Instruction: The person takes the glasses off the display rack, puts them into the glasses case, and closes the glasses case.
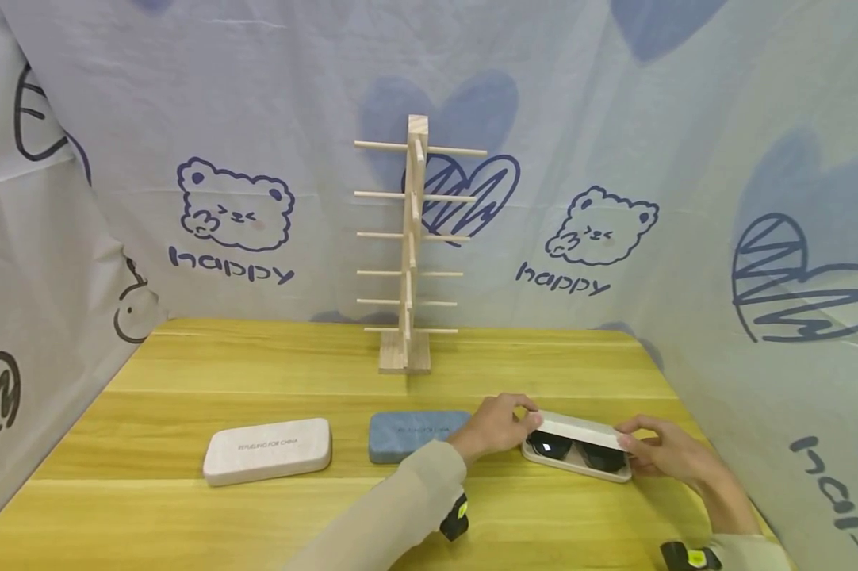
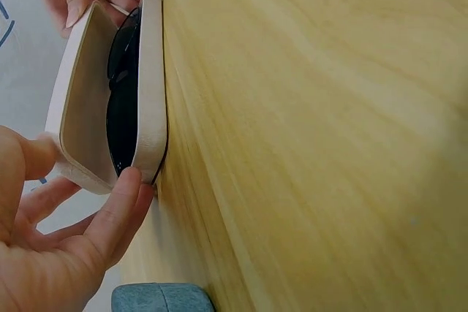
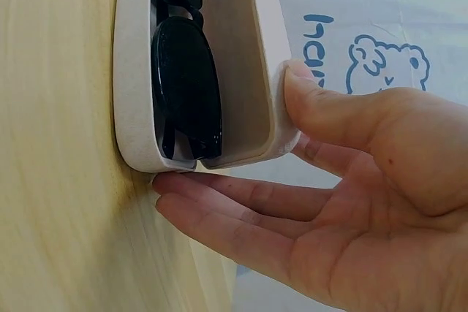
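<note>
At the right of the table, a whitish glasses case (image 1: pixel 577 427) has its lid partly raised. Dark sunglasses (image 1: pixel 603 456) lie inside it, also visible in the left wrist view as black lenses (image 2: pixel 123 111). My left hand (image 1: pixel 496 426) grips the case's left end, thumb on the lid and a fingertip at the lower shell. At the other end, my right hand (image 1: pixel 670 454) holds the case with its thumb against the lid (image 3: pixel 272 56) and its fingers along the end of the base. Part of the lower shell (image 3: pixel 133 93) rests on the tabletop.
A blue glasses case (image 1: pixel 386 448) lies closed just left of my left hand, partly covered by it. Farther left is a closed white case (image 1: pixel 268 452). Behind them stands a wooden rack (image 1: pixel 409 277) with several pegs. Printed cloth (image 1: pixel 343 238) hangs around the table.
</note>
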The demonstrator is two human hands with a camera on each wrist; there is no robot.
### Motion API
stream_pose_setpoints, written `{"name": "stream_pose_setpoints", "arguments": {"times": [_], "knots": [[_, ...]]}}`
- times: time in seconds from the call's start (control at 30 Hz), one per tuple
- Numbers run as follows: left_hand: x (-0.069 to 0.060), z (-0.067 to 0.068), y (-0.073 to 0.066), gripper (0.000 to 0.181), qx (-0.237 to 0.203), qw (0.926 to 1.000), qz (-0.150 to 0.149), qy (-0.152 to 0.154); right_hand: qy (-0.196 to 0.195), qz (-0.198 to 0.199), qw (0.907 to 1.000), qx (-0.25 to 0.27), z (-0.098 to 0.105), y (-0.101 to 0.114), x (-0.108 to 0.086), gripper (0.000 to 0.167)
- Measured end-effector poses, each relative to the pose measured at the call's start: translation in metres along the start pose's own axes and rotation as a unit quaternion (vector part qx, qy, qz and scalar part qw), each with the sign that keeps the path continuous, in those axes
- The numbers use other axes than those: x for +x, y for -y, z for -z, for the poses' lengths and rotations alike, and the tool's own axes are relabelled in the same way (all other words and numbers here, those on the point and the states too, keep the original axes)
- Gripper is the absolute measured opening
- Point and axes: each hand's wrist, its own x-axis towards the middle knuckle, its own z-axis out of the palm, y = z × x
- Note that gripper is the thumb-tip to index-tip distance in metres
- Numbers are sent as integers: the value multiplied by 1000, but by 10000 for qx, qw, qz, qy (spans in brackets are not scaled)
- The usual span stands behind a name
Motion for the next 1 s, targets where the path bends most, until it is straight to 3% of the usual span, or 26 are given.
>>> {"name": "stream_pose_setpoints", "arguments": {"times": [0.13,0.27,0.37,1.0], "knots": [[-1,-1,2,32,-44,10000,-30,-2,-2,284,9993,-255,-1,0,-2,40],[-4,-1,2,35,22,9998,-181,14,-377,372,9939,-969,-7,2,-1,30],[-6,-2,1,38,52,9996,-267,8,-592,287,9874,-1439,-11,5,0,33],[-5,-5,-1,40,274,9992,-288,-73,-408,-178,9728,-2275,-11,23,6,35]]}}
